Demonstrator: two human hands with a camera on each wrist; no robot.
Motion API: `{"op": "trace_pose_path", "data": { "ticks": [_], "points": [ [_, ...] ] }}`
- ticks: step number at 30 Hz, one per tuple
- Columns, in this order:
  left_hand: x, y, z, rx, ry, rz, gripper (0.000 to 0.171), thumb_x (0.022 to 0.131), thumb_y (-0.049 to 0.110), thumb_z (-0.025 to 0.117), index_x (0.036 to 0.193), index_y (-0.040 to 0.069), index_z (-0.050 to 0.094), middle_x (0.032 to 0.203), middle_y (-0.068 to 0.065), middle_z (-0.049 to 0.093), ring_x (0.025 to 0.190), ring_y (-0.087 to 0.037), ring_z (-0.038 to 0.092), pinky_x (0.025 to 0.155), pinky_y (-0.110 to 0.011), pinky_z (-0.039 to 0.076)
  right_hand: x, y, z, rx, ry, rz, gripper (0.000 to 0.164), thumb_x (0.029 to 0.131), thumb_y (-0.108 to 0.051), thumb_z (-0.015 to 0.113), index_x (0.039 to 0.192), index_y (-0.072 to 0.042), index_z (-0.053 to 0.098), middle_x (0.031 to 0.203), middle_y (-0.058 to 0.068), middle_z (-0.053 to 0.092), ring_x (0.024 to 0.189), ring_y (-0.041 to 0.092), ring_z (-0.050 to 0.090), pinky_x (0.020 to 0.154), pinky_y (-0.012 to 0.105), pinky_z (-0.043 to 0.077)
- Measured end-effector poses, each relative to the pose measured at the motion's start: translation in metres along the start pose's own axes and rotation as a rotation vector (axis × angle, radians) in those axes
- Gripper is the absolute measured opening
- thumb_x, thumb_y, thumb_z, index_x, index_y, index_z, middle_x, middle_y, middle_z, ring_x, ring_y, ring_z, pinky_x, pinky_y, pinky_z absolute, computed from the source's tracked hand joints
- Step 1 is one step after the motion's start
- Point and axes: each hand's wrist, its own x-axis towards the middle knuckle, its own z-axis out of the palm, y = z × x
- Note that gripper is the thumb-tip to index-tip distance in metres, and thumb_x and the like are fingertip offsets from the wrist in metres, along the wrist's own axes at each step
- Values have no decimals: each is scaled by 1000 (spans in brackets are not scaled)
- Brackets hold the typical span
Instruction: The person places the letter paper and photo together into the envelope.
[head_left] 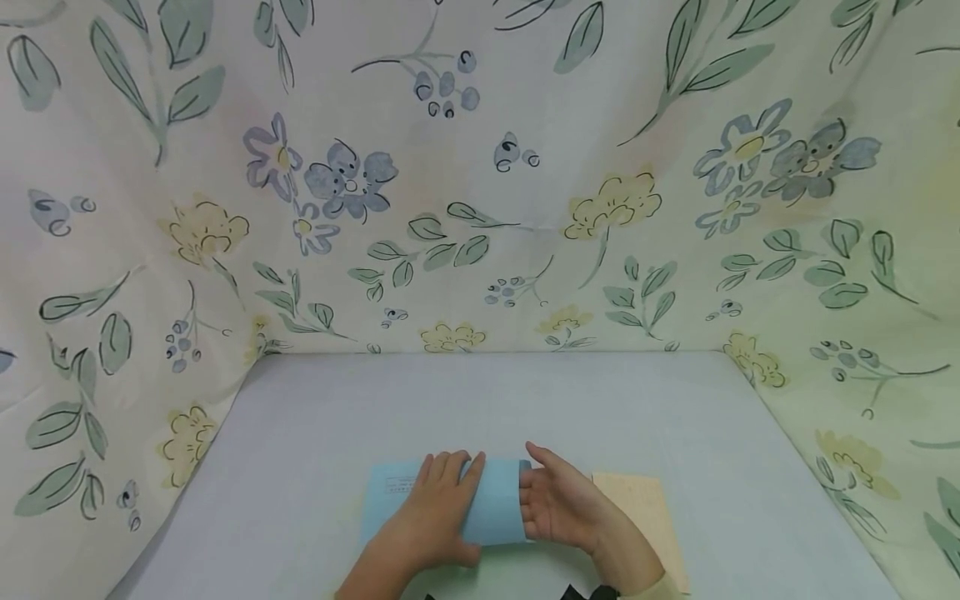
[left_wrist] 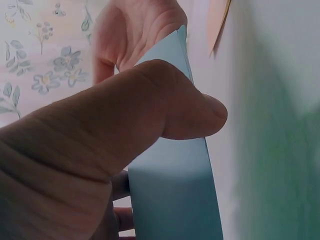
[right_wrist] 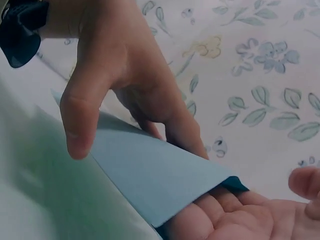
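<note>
A light blue paper envelope (head_left: 495, 500), with a small printed box near its left end, lies on the table in front of me. My left hand (head_left: 438, 512) spans it from above, holding it with the thumb at the near edge and the fingers toward the far edge. At the right end the envelope gapes a little. My right hand (right_wrist: 245, 217), palm up, has its fingertips inside that opening, where the paper hides them. Its thumb stands up, away from the paper. Between thumb and fingers of the left hand, the paper bows slightly in the left wrist view.
A beige piece of paper or card (head_left: 645, 508) lies to the right, partly beneath my right forearm. The white table (head_left: 315, 408) is bordered at the back and sides by a hanging floral cloth (head_left: 480, 183).
</note>
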Motion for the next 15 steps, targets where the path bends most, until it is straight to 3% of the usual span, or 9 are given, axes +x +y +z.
{"op": "trace_pose_path", "data": {
  "ticks": [7,11,15],
  "points": [
    [2,5,3,35,-1,16,113,67,45,90,158,6,36,152,-15,40,138,-34,35,119,-60,24,3,4,-2,74,-83,10,82,106,-63,22,152,4,32,139,10,59,127,21,57,108,42,45],
    [2,6,2,52,4,22,112,68,47,89,158,6,36,151,-15,41,137,-34,36,118,-60,25,3,2,-2,69,-74,3,84,106,-62,22,154,6,26,144,14,54,132,25,53,111,45,41],
    [1,2,-2,59,21,10,113,68,48,89,158,6,36,150,-16,42,137,-35,37,117,-61,27,-5,-6,0,0,-1,-19,89,107,-59,26,156,15,15,152,26,44,138,34,48,112,47,40]
  ]
}}
